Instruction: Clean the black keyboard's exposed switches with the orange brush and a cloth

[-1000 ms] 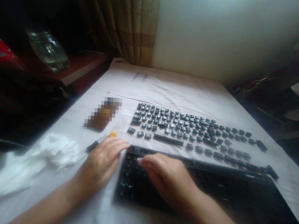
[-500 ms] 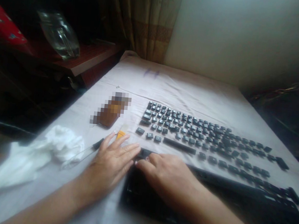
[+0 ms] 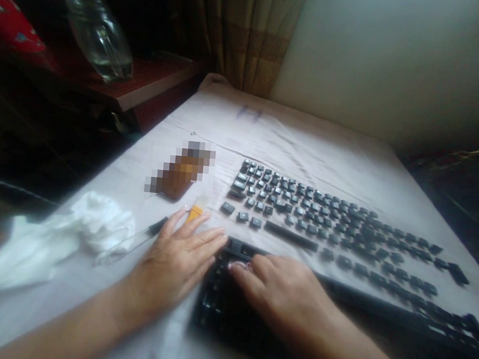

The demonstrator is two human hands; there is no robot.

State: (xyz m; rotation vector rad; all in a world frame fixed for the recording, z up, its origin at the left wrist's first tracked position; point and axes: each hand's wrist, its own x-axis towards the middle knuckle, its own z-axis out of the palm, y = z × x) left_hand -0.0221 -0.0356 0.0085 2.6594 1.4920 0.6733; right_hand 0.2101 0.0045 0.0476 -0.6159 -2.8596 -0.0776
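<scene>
A black keyboard base [image 3: 207, 311] with its keys off lies at the lower right. My left hand [image 3: 178, 252] is spread flat with its fingertips at the base's upper left corner. My right hand [image 3: 280, 283] is over the base near its upper left edge, thumb and fingers pinched together. What it holds, if anything, is hidden. Just beyond my left fingers is an orange-handled tool [image 3: 195, 213] with a pale end, perhaps a brush. A thin tool with a black handle [image 3: 157, 226] lies beside the same hand. Loose black keycaps [image 3: 294, 198] are laid out in rows behind the base.
A phone [image 3: 176, 182], partly pixelated, lies left of the keycaps. Crumpled white cloth or tissue [image 3: 101, 220] rests on the left side of the pale sheet [image 3: 309, 146]. A glass vase [image 3: 102, 44] stands on a dark wooden table [image 3: 159, 86] at the back left.
My right hand has shifted slightly right along the base, uncovering more of its upper left corner. My left hand stays nearly in place. The view has moved a little.
</scene>
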